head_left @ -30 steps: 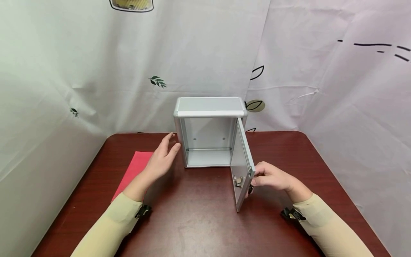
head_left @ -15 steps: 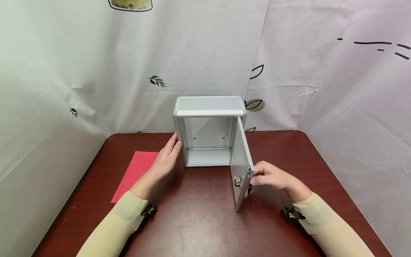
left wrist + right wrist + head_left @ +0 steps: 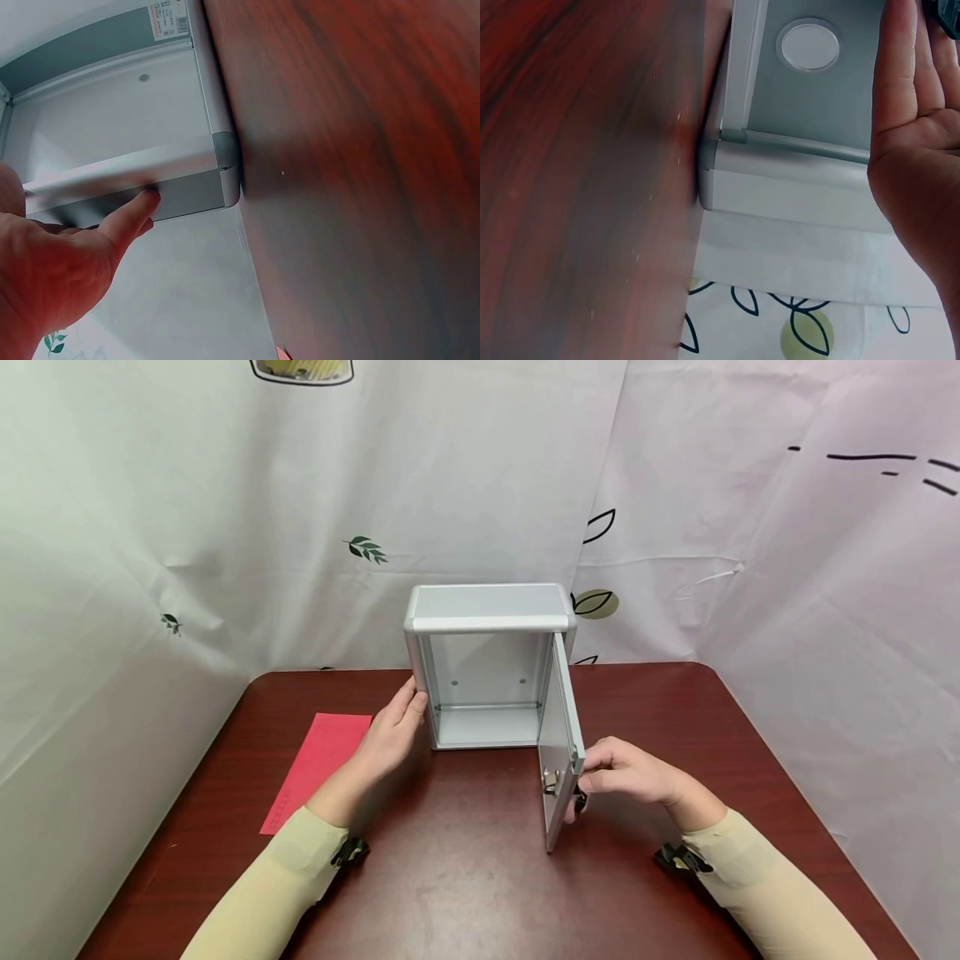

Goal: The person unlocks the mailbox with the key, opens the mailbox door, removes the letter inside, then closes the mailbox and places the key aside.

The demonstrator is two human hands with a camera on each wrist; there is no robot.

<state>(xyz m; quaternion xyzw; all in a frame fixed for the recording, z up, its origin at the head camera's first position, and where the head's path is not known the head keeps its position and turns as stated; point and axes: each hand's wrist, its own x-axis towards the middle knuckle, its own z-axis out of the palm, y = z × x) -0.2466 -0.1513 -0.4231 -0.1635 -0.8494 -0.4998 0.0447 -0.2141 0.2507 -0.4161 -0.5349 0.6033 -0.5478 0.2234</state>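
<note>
Left hand [image 3: 387, 737] now straight-fingered against left side of box [image 3: 491, 603], likely steadying it; door [image 3: 556, 739] swung inward; right hand [image 3: 628, 772] at outer face, grip unclear.

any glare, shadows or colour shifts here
Head view: soft glare on the glossy red-brown wooden table, shadow beside the bare left hand; left wrist view: that hand reddish; right wrist view: table darkened beside the silver rectangular metal box.

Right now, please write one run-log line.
left hand: against side of silver lockbox | right hand: at free edge of door, open | red envelope: on table
</note>
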